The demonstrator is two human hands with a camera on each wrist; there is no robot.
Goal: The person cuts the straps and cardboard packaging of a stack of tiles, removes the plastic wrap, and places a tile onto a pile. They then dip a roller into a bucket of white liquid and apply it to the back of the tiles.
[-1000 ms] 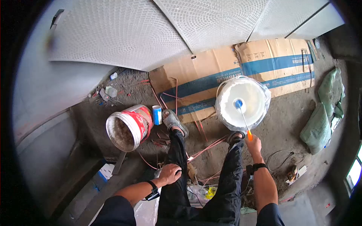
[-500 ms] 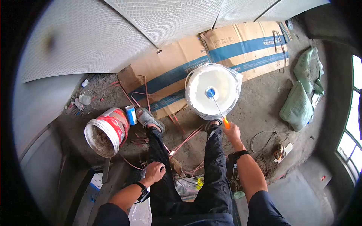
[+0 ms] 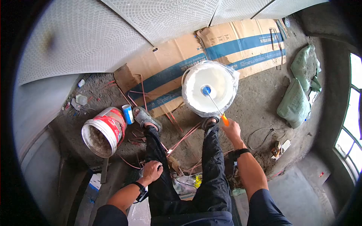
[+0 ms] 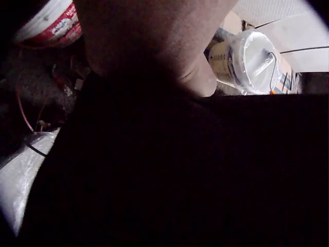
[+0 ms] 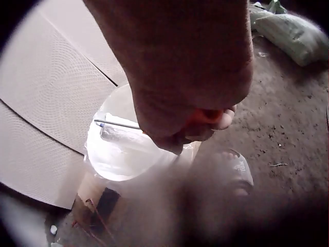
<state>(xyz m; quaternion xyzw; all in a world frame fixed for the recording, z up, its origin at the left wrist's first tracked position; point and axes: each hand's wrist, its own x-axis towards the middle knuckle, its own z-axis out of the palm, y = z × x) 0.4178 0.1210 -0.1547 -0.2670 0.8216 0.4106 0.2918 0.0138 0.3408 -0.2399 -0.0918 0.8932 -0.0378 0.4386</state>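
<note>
At the near edge of the cardboard (image 3: 151,62), the paint roller (image 3: 206,90) reached into the white bucket (image 3: 191,101); the right grip (image 3: 232,130) clasped its orange handle (image 3: 225,119), the left grip (image 3: 152,171) rested loosely on a trouser leg (image 3: 154,145).

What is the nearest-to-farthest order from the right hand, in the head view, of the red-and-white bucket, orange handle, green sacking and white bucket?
From the right hand:
1. Orange handle: in its grip.
2. White bucket: ahead, slightly left.
3. Green sacking: off to the right.
4. Red-and-white bucket: far to the left.
</note>
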